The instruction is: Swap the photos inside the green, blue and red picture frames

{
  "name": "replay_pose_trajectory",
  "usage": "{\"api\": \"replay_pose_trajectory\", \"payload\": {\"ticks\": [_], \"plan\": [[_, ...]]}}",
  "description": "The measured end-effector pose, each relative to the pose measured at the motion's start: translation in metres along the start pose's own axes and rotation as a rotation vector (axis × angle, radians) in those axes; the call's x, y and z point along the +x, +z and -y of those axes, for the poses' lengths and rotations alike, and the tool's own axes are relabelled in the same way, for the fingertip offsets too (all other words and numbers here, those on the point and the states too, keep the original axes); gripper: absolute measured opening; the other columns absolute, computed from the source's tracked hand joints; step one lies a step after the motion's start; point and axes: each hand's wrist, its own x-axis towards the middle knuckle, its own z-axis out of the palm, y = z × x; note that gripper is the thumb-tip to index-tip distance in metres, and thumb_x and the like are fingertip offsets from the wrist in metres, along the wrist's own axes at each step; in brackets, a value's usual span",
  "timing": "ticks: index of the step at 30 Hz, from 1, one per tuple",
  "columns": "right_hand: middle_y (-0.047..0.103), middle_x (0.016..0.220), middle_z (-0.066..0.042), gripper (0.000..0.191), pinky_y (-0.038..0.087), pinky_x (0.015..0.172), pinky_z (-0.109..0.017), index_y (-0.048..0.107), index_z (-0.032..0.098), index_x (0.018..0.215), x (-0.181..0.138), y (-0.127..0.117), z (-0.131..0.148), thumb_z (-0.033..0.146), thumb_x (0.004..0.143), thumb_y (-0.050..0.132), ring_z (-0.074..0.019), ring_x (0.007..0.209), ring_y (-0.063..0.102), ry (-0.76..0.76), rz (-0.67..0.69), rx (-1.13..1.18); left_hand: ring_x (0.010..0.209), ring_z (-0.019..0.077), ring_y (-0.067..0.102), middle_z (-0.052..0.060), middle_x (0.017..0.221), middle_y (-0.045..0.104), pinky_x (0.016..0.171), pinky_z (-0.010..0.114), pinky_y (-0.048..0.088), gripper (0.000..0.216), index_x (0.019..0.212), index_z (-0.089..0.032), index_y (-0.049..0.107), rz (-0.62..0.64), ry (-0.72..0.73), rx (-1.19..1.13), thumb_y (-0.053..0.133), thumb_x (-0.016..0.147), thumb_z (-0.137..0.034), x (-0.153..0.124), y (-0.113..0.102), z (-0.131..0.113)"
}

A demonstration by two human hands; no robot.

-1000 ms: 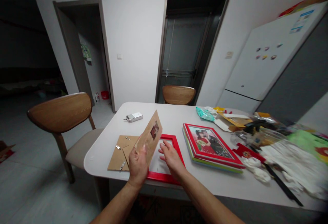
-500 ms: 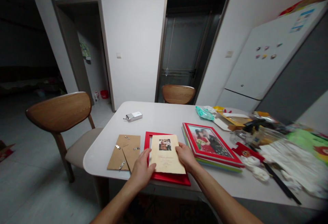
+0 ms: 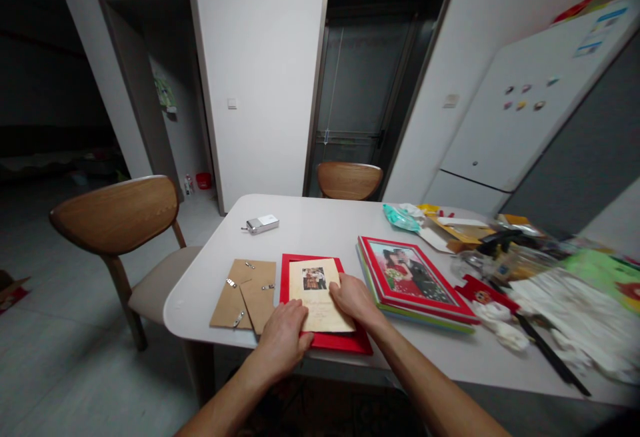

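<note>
**A:** What stands on the left?

**B:** A wooden chair (image 3: 117, 217) stands off the left end of the white table (image 3: 320, 220). Just inside the table's rounded near-left corner, a brown backing board (image 3: 234, 293) lies flat, its near edge close to the table's edge.

**A:** And the hands?

**B:** The left hand (image 3: 285, 338) lies palm down, fingers loosely together, and presses the near left corner of a cream card (image 3: 317, 297). It grips nothing. The right hand (image 3: 356, 298) is flat too, with its fingers stretched along the card's right edge and closed on nothing.

**A:** Where is the card?

**B:** It lies on a red frame (image 3: 350, 342), inside the border. The frame sits midway along the table's near side, just right of the backing board.

**A:** Which way does it point?

**B:** Its long axis runs near to far, tipped a little left at the far end, where a small photo is printed. The frame lines up the same way.

**A:** Any room to move?

**B:** Beyond the frame the tabletop is bare, up to a small silver device (image 3: 263, 223) at the far left. On the right, a stack of frames (image 3: 415, 280) lies just beside the red one, across a narrow gap. Past it, a clutter of bags and papers (image 3: 565, 303) crowds the right end. The red frame's near edge almost meets the table's near edge.
</note>
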Motion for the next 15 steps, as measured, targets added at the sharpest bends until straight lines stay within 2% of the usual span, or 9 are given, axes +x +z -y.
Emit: {"api": "replay_pose_trajectory", "payload": {"ticks": [4, 7, 11, 13, 15], "plan": [[0.06, 0.087, -0.021, 0.034, 0.039, 0.066, -0.034, 0.06, 0.008, 0.086, -0.004, 0.0, 0.0, 0.033, 0.073, 0.04, -0.028, 0.081, 0.057, 0.001, 0.017, -0.168, 0.113, 0.0224, 0.041, 0.012, 0.122, 0.047, 0.097, 0.037, 0.029, 0.04, 0.11, -0.014, 0.049, -0.009, 0.008, 0.009, 0.05, 0.072, -0.025, -0.002, 0.0, -0.003], [0.06, 0.088, -0.018, 0.032, 0.039, 0.063, -0.033, 0.059, 0.01, 0.09, -0.007, -0.002, -0.001, 0.031, 0.072, 0.042, -0.0272, 0.079, 0.057, -0.002, 0.021, -0.238, 0.115, 0.0203, 0.039, 0.012, 0.125, 0.043, 0.098, 0.035, 0.03, 0.045, 0.115, -0.013, 0.044, -0.048, -0.018, 0.001, 0.049, 0.072, -0.025, -0.009, -0.006, 0.005], [0.059, 0.092, -0.014, 0.033, 0.038, 0.064, -0.03, 0.056, 0.014, 0.098, -0.015, -0.004, 0.008, 0.032, 0.076, 0.039, -0.0229, 0.08, 0.056, -0.09, -0.007, -0.246, 0.12, 0.0225, 0.031, 0.013, 0.129, 0.038, 0.099, 0.042, 0.024, 0.051, 0.12, -0.013, 0.039, -0.128, -0.136, 0.105, 0.049, 0.072, -0.03, -0.028, -0.022, 0.045], [0.057, 0.095, -0.012, 0.034, 0.037, 0.068, -0.028, 0.054, 0.016, 0.104, -0.024, -0.001, 0.024, 0.032, 0.078, 0.038, -0.0202, 0.083, 0.054, -0.218, -0.013, -0.195, 0.122, 0.0262, 0.028, 0.015, 0.13, 0.035, 0.098, 0.047, 0.024, 0.059, 0.12, -0.013, 0.037, -0.15, -0.234, 0.172, 0.053, 0.069, -0.037, -0.04, -0.028, 0.069], [0.057, 0.096, -0.01, 0.035, 0.035, 0.074, -0.028, 0.053, 0.017, 0.106, -0.037, 0.006, 0.046, 0.033, 0.079, 0.038, -0.0192, 0.087, 0.051, -0.374, 0.018, -0.138, 0.122, 0.0277, 0.028, 0.015, 0.13, 0.035, 0.097, 0.047, 0.025, 0.062, 0.119, -0.013, 0.039, -0.144, -0.257, 0.197, 0.056, 0.066, -0.041, -0.053, -0.031, 0.088]]}}
